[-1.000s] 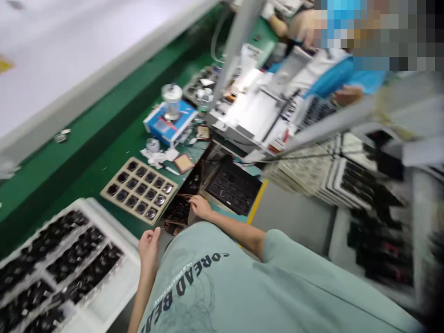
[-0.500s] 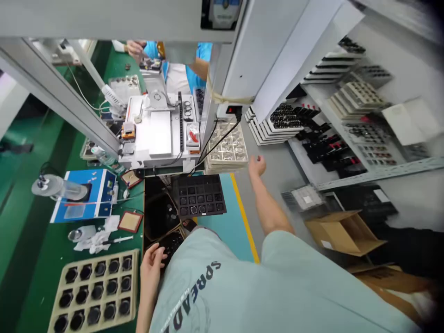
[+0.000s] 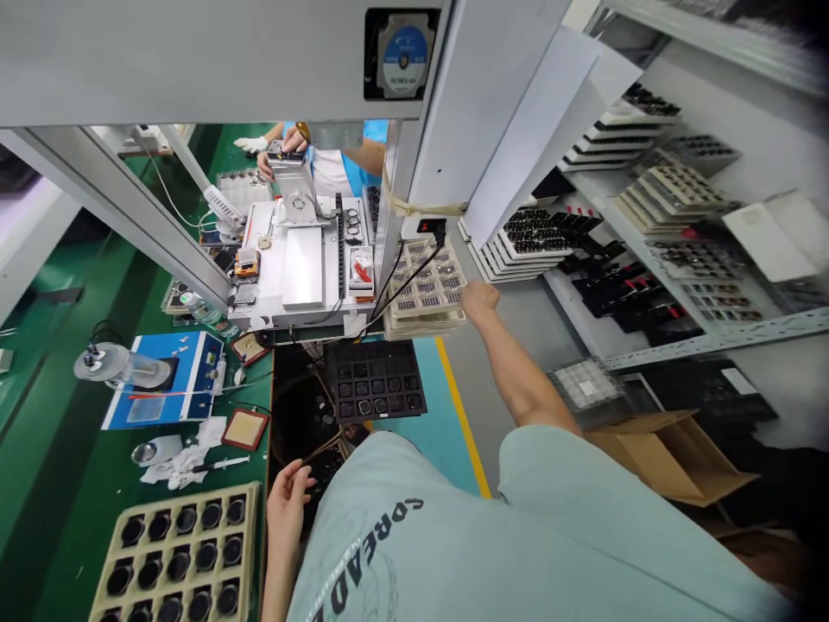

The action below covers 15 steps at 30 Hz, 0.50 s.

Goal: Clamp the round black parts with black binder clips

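The right hand is curling its fingers around the right edge of the top tray, a pale compartment tray sitting on a stack beyond the person's knees. Its grip is closing on that edge, though the fingertips are being hidden. The left hand is hovering near the right edge of the green bench, its fingers loosely bent and its grip released, holding nothing visible.

On the bench, a beige tray is carrying rows of round black watch-like pieces. Beyond it, a capped syringe is lying beside crumpled white wipes, and a small red-rimmed pad is resting to their right. Farther away, a blue device is supporting a clear cylinder, and a clear bottle is leaning beyond it.

A black compartment tray is lying between the bench and the pale stack, holding small dark pieces. A black cable is running from a socket across the top tray.

Across the white work platform, a co-worker's hands are handling a small metal part. To the right, a metal shelf is bearing stacked trays, and an open cardboard box is standing below.

The person's green shirt is showing "SPREAD" in dark letters, with smaller print too faint to read. A metal unit in the near frame's opening is bearing a blue-and-white round label, its wording too small to make out.
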### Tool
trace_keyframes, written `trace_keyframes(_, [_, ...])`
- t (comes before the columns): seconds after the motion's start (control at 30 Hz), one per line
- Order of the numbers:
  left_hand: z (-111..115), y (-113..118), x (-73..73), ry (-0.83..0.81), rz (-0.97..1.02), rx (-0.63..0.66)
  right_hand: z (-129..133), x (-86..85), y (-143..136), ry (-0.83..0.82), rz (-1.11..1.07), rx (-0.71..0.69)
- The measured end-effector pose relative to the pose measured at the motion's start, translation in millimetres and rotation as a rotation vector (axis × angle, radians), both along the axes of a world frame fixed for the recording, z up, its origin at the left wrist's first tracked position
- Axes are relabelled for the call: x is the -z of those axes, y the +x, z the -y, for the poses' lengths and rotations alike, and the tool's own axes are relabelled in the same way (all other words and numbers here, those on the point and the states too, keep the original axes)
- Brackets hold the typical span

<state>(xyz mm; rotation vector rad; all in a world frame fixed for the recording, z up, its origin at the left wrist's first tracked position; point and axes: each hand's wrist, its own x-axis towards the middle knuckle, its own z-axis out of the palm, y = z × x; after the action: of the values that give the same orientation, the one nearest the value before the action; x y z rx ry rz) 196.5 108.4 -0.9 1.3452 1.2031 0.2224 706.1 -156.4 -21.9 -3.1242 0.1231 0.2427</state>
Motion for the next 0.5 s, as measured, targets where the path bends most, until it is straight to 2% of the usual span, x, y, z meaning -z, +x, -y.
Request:
trace_keyframes(0.1, [7.5, 0.7, 0.6, -0.017, -0.012, 0.02, -2.1, -3.5, -5.5, -0.005, -0.061, 0.01])
trace_keyframes(0.17, [12.3, 1.5, 3.0, -0.042, -0.017, 0.026, -17.0, -0.4, -19.5, 0.021, -0.04, -0.012])
trace_keyframes(0.23, [15.5, 7.1, 5.8, -0.059, -0.02, 0.049, -44.3, 5.6, -40.1, 0.093, 0.009, -0.132])
trace_keyframes(0.3, [16.3, 22.6, 8.1, -0.061, -0.005, 0.109, -78.6, 11.2, -61.2, 0.167, 0.012, -0.3])
trace_keyframes(0.4, [16.6, 73.3, 10.7, -0.079, 0.04, 0.253, -121.8, 11.9, -79.3, 0.191, -0.044, -0.426])
trace_keyframes(0.5, [27.4, 155.3, 15.2, -0.125, 0.06, 0.336, -134.4, 5.8, -78.0, 0.236, -0.033, -0.435])
